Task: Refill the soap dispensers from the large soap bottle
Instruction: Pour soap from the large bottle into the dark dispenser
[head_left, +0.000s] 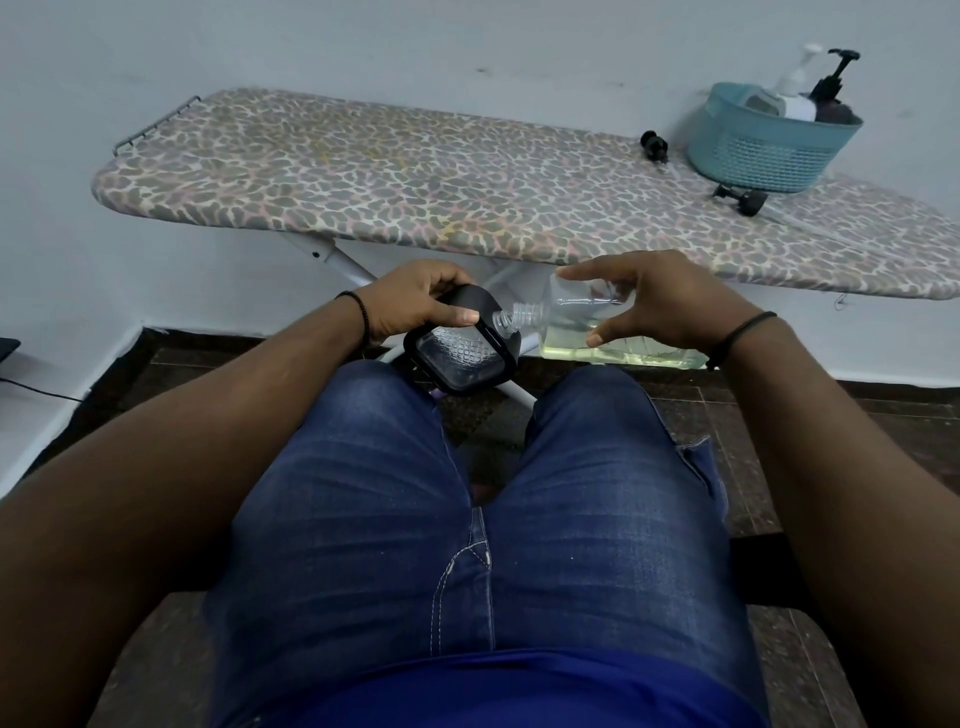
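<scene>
We see leopard-print ironing board (415, 176) across upper frame, white legs below. Teal basket (763, 150) sits at its upper right. Dark tiled floor (857, 415) lower right; our blue jeans (467, 519) fill centre.

I see the big clear plastic soap bottle (582, 327) tipped sideways, neck at the uncapped black-framed clear dispenser (460, 353)'s mouth, yellowish soap inside.

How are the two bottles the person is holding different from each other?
The large soap bottle in the right hand is all clear plastic with pale yellow liquid inside; the soap dispenser in the left hand has a black frame around a textured clear body and looks nearly empty. The large soap bottle is bigger and tipped on its side, neck pointing at the soap dispenser's open neck. Both have no cap on.
</scene>
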